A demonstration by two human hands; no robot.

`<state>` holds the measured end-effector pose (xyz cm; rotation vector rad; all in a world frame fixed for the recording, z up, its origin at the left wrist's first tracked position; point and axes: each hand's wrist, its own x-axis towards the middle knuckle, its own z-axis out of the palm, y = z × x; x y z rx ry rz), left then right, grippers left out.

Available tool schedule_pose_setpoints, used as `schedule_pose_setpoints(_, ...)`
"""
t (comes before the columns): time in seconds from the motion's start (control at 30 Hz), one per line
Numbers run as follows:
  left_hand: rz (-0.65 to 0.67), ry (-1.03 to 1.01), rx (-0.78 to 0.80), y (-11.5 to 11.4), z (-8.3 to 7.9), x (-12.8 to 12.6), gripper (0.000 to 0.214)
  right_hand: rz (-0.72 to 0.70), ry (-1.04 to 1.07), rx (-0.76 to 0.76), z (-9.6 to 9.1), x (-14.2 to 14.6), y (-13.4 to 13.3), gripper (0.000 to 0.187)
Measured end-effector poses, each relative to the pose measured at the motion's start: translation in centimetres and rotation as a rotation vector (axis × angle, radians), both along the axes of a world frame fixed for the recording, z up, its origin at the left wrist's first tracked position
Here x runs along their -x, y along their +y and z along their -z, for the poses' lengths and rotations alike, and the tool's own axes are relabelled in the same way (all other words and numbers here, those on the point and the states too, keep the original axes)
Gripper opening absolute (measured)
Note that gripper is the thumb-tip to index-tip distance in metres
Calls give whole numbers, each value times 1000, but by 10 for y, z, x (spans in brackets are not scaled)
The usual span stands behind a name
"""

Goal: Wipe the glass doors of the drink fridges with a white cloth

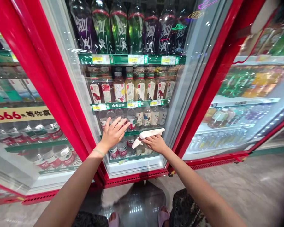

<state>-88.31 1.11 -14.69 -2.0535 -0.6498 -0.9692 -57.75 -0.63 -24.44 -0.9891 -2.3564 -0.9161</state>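
Note:
My left hand [114, 131] is open, with its fingers spread against the glass door [123, 60] of a red-framed drinks fridge. A thin band circles that wrist. Lower and to the right, my right hand [156, 143] presses a folded white cloth [152, 133] against the same glass. One end of the cloth sticks out to the left of the fingers. Behind the glass near both hands stand water bottles [132, 119] and bottles with pale printed labels [147, 116]; the hands and cloth hide some of them.
Tea bottles [130, 85] and large dark and green bottles [119, 28] fill the upper shelves. Red door frames [198, 82] separate this fridge from neighbouring ones with more drinks. Below are the grey floor [229, 192] and my feet in pink slippers [164, 217].

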Motion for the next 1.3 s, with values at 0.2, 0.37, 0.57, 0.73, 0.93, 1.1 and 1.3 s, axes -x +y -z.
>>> schedule_pose_setpoints(0.2,-12,-63,-67,4,6,-11,69,421,411,-119,16,-25,3,47)
schedule_pose_setpoints(0.37,-17,-20,-108,10,14,-11,73,196,188,27,26,-69,7,36)
schedule_pose_setpoints(0.57,-38,-59,-160,13,18,-15,74,538,602,-161,28,-77,12,52)
schedule_pose_setpoints(0.73,-67,-35,-170,12,18,-15,68,329,369,-87,18,-58,10,45)
schedule_pose_setpoints(0.93,-28,-48,-98,12,18,-11,70,251,264,-94,2,-32,7,46)
schedule_pose_setpoints(1.1,10,-56,2,8,17,-10,70,353,416,-154,-12,-7,6,48)
schedule_pose_setpoints(1.3,43,-12,60,-1,1,17,67,60,100,-43,-33,28,4,39)
